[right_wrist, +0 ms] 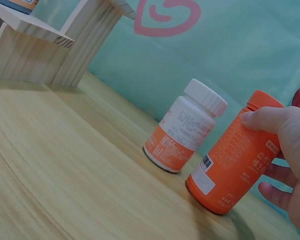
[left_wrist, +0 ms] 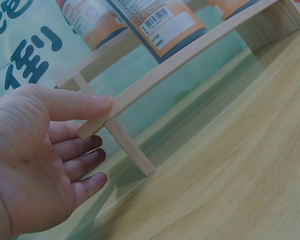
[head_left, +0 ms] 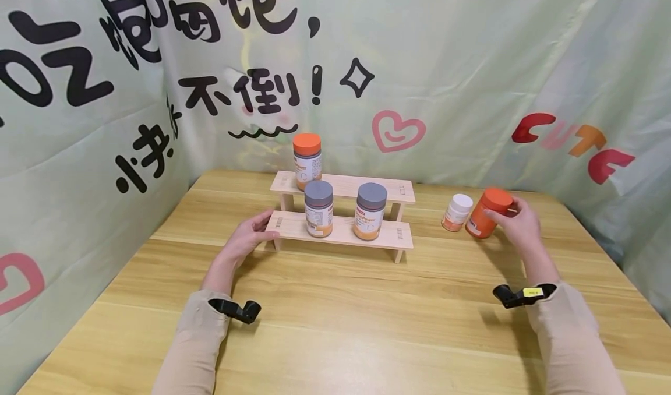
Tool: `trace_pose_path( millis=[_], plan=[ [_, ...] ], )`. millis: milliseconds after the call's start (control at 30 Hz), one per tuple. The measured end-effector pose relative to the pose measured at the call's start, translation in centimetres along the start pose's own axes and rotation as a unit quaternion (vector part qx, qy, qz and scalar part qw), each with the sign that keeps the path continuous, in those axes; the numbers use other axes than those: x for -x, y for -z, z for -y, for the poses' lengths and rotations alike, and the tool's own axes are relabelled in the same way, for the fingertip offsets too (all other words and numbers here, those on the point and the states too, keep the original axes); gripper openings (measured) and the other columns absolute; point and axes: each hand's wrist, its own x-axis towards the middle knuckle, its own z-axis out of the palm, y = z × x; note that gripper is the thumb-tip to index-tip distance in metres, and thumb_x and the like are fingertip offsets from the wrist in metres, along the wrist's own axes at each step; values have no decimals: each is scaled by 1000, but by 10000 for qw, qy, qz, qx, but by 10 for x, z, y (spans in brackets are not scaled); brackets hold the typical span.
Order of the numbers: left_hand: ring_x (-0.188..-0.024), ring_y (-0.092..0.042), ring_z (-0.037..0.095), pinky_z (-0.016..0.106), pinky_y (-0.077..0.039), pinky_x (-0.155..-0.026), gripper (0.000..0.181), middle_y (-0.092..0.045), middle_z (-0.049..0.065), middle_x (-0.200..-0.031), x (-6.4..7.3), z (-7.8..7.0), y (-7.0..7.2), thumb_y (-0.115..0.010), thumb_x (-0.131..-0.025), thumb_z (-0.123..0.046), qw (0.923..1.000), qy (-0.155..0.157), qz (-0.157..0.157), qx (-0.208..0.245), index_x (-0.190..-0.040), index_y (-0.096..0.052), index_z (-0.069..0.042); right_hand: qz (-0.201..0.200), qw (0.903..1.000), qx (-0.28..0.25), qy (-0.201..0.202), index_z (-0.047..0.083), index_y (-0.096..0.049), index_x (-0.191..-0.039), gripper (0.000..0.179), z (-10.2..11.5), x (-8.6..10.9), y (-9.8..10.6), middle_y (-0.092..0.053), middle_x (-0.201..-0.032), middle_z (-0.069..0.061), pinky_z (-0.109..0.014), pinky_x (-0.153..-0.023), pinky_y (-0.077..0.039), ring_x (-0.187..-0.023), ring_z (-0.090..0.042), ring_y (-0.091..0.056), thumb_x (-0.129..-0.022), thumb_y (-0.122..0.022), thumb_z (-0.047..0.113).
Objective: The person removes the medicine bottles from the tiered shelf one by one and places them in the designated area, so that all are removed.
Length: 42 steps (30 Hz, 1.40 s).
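Note:
My left hand (head_left: 250, 236) pinches the left end of a two-tier wooden shelf (head_left: 341, 232); in the left wrist view the thumb lies along the lower tier's edge, the index finger beneath. Two grey-capped supplement bottles stand on that lower tier, one left of centre (head_left: 319, 210) and one right of centre (head_left: 370, 211). On the upper tier's left part is an orange-capped bottle (head_left: 307, 162). Far to the right, my right hand (head_left: 523, 223) grips an orange bottle (right_wrist: 235, 160) near its top, thumb on the near side. Close beside it stands a small white-capped bottle (right_wrist: 185, 127).
Everything stands on a wood-grain table (head_left: 325, 313). A pale printed cloth (head_left: 451, 63) hangs behind and along the sides. Each wrist wears a black camera, one on the left sleeve (head_left: 236, 310) and one on the right (head_left: 524, 295).

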Motion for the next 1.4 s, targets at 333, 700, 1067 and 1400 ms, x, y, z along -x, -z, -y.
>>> trace_pose_path(
  millis=[333,700,1067,1400],
  plan=[
    [-136,-23,32,40,-19,-111,73,-22,21,-149,-1,0,-1,-64,-85,-6,10000,32,-12,55,-145,-23,3,127,9998,-172,-1,-8,-29,-138,70,-4,0,0,-41,-128,-21,-14,-78,-40,-102,-10,-46,-88,-62,27],
    [-135,-24,32,40,-20,-111,73,-22,20,-149,1,-3,0,-64,-85,-5,10000,31,3,54,-145,-23,3,14,9980,-600,180,-6,-28,-140,67,0,4,9,-44,-116,3,-5,-72,-37,-100,-6,-44,-90,-60,25],
    [-135,-24,32,40,-20,-111,73,-22,21,-149,1,-1,0,-64,-85,-5,10000,23,-1,21,-145,-22,3,11,9966,-688,445,4,-28,-144,65,18,2,29,-46,-115,10,-5,-72,-37,-105,-3,-44,-91,-58,28],
    [-136,-23,32,40,-19,-111,73,-21,20,-150,0,-1,1,-64,-85,-6,10000,48,-1,37,-145,-22,3,141,9966,-597,543,3,-32,-143,66,53,-2,28,-51,-114,10,-4,-75,-40,-98,6,-46,-90,-60,31]
  ],
)
